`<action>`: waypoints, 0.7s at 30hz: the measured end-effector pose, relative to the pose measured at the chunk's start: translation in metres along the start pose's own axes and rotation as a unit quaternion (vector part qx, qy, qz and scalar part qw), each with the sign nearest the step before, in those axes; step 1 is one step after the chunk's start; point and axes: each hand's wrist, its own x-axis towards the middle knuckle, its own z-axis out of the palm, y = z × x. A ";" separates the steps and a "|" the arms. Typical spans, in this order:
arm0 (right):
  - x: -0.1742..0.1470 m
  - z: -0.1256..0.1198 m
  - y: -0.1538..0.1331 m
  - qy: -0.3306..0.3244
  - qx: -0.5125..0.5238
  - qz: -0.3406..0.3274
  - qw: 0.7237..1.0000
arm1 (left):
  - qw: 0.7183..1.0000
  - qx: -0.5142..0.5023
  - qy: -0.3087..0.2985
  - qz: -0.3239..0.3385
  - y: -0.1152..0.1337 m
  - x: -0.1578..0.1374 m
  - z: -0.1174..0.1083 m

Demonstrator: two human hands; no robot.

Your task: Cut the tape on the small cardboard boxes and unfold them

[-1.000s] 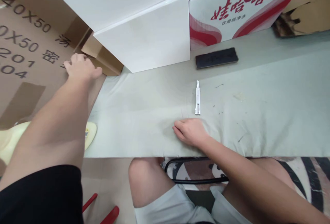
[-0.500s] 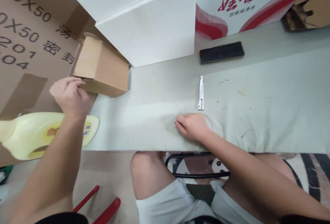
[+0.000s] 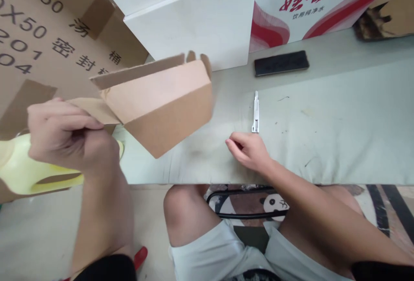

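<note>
My left hand (image 3: pixel 64 134) grips a brown cardboard box (image 3: pixel 171 117) by a flap at its left end. The box is tilted and seems to hang above the table, its flaps partly open towards the back. My right hand (image 3: pixel 247 149) rests on the cloth-covered table near the front edge, fingers curled in; whether anything is in them cannot be seen. Just behind this hand lies a white utility knife (image 3: pixel 255 113), pointing away from me.
A black phone (image 3: pixel 281 63) lies further back. White boxes (image 3: pixel 194 26) and a red-and-white water carton (image 3: pixel 284 18) stand along the rear. On the left are a large printed carton (image 3: pixel 64 26) and a pale yellow jug (image 3: pixel 19 173), partly behind my arm.
My left hand has taken the cardboard box by its flap, lifting and turning it towards the right and front. My right hand stays almost where it was, beside the knife.
</note>
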 end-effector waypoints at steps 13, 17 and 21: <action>0.001 -0.049 0.024 0.231 0.118 0.051 0.964 | 0.955 -0.256 0.025 -0.148 0.023 -0.058 0.056; -0.001 -0.051 0.029 0.285 0.144 0.022 0.947 | 0.927 -0.342 0.016 -0.155 0.017 -0.071 0.042; -0.005 -0.060 0.026 0.351 0.165 -0.069 0.919 | 0.905 -0.398 0.010 -0.147 0.014 -0.078 0.032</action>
